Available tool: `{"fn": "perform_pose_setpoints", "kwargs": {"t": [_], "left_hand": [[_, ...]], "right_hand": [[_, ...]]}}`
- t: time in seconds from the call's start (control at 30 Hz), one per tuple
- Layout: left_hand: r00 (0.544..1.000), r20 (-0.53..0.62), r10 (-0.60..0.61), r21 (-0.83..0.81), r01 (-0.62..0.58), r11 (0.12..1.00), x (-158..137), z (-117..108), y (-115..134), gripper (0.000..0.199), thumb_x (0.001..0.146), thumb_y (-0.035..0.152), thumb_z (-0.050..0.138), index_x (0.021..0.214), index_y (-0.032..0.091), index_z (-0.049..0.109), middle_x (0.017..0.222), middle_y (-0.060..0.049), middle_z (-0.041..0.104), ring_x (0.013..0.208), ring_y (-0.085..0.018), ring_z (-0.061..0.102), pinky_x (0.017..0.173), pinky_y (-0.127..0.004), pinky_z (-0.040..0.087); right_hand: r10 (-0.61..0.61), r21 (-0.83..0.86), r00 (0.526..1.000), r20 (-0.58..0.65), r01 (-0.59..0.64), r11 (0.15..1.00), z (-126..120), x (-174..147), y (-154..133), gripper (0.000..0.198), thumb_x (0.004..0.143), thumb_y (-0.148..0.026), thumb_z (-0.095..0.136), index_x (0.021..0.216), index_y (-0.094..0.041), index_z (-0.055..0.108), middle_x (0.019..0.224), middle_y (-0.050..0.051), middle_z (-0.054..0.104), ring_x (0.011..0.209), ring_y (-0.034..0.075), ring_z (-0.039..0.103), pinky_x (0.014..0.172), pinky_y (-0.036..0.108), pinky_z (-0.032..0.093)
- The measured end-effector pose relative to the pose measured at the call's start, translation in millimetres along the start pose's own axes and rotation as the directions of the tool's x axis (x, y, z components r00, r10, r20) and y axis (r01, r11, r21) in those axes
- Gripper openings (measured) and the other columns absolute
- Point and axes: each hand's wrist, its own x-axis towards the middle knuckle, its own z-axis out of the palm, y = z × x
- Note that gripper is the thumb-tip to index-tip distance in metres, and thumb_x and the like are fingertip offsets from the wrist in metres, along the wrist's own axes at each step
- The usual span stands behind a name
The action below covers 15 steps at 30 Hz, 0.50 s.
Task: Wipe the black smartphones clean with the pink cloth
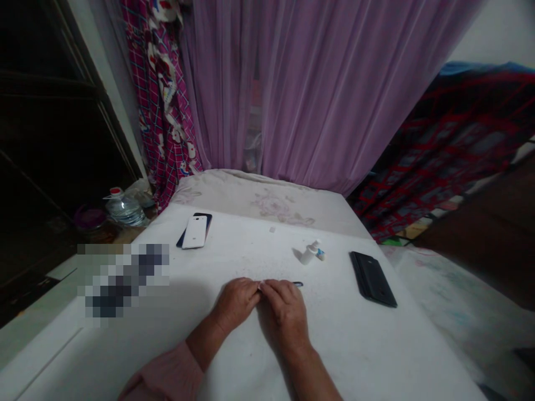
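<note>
Over the middle of the white table (pixel 225 356), my left hand (pixel 237 302) and my right hand (pixel 287 312) meet at the fingertips. Both are closed in a pinch. A tiny whitish bit (pixel 260 285) shows between the fingertips; the fingers hide most of it, so its kind is unclear. Just past my right knuckles, the dark looped end of a thin object (pixel 298 284) sticks out, its other part hidden by the hand. Fine specks lie on the tabletop beyond my fingers. A small white bottle (pixel 308 255) stands farther off, beside a little blue-and-white item (pixel 321 254).
At the back left, a white phone (pixel 194 233) rests on a dark one. Stacked black devices (pixel 373 278) lie near the right edge. A small pale square (pixel 272 229) is farther back. A water bottle (pixel 124 209) stands left of the table; purple curtains (pixel 317 89) hang behind.
</note>
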Motion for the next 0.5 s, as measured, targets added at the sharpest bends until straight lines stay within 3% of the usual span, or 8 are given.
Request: {"fn": "perform_pose_setpoints", "kwargs": {"t": [0.13,0.2,0.27,0.3,0.37,0.43,0.5], "left_hand": [[1.000,0.012,0.020,-0.060,-0.019,0.998,1,-2,1,0.020,0.096,0.026,0.049,0.107,0.023,0.065,0.093,-0.004,0.074,0.085,-0.019,0.068,0.079,-0.032,0.054],[0.999,0.031,0.013,-0.077,-0.010,0.997,1,-3,1,0.021,0.096,0.029,0.049,0.109,0.024,0.064,0.095,-0.004,0.074,0.086,-0.020,0.068,0.079,-0.032,0.053],[0.999,0.036,-0.017,-0.093,0.021,0.995,1,-5,-1,0.021,0.096,0.030,0.048,0.104,0.023,0.066,0.091,-0.004,0.073,0.083,-0.020,0.068,0.077,-0.032,0.053],[0.999,0.036,-0.040,-0.104,0.044,0.994,1,-5,-2,0.021,0.096,0.031,0.047,0.100,0.022,0.066,0.088,-0.004,0.073,0.081,-0.019,0.067,0.076,-0.031,0.053],[0.996,0.033,-0.087,-0.128,0.091,0.988,1,-6,-5,0.024,0.096,0.032,0.046,0.089,0.021,0.067,0.080,-0.003,0.070,0.076,-0.018,0.066,0.076,-0.030,0.053],[0.993,0.019,-0.112,-0.152,0.114,0.982,0,-6,-8,0.023,0.094,0.032,0.047,0.087,0.021,0.066,0.074,-0.002,0.067,0.076,-0.019,0.065,0.084,-0.033,0.053],[0.993,-0.002,-0.120,-0.180,0.117,0.977,-1,-4,-10,0.022,0.093,0.031,0.048,0.101,0.022,0.065,0.073,-0.001,0.067,0.082,-0.019,0.066,0.097,-0.038,0.048]], "right_hand": [[0.093,-0.086,0.996,0.007,-0.092,0.992,-13,-13,23,0.032,0.088,-0.014,0.051,0.112,-0.028,0.068,0.103,0.003,0.071,0.091,0.021,0.057,0.078,0.035,0.044],[0.194,-0.090,0.981,-0.023,-0.195,0.977,-24,-23,42,0.032,0.087,-0.016,0.049,0.108,-0.028,0.070,0.104,0.004,0.071,0.092,0.022,0.058,0.080,0.037,0.045],[0.342,-0.043,0.937,-0.068,-0.345,0.938,-33,-33,60,0.028,0.087,-0.023,0.049,0.101,-0.025,0.073,0.099,0.007,0.072,0.092,0.023,0.060,0.082,0.039,0.047],[0.444,0.006,0.890,-0.107,-0.446,0.895,-36,-37,68,0.026,0.086,-0.030,0.051,0.094,-0.023,0.075,0.094,0.008,0.073,0.088,0.024,0.061,0.080,0.039,0.048],[0.657,0.152,0.745,-0.117,-0.640,0.753,-39,-45,78,0.028,0.081,-0.042,0.059,0.088,-0.021,0.076,0.091,0.009,0.074,0.086,0.025,0.064,0.079,0.040,0.050],[0.794,0.296,0.602,-0.090,-0.745,0.598,-38,-48,82,0.034,0.075,-0.048,0.065,0.089,-0.020,0.076,0.095,0.010,0.074,0.090,0.027,0.066,0.083,0.040,0.051],[0.839,0.414,0.541,-0.061,-0.751,0.514,-34,-48,80,0.036,0.072,-0.049,0.069,0.090,-0.019,0.076,0.097,0.010,0.074,0.093,0.027,0.066,0.086,0.041,0.051]]}}
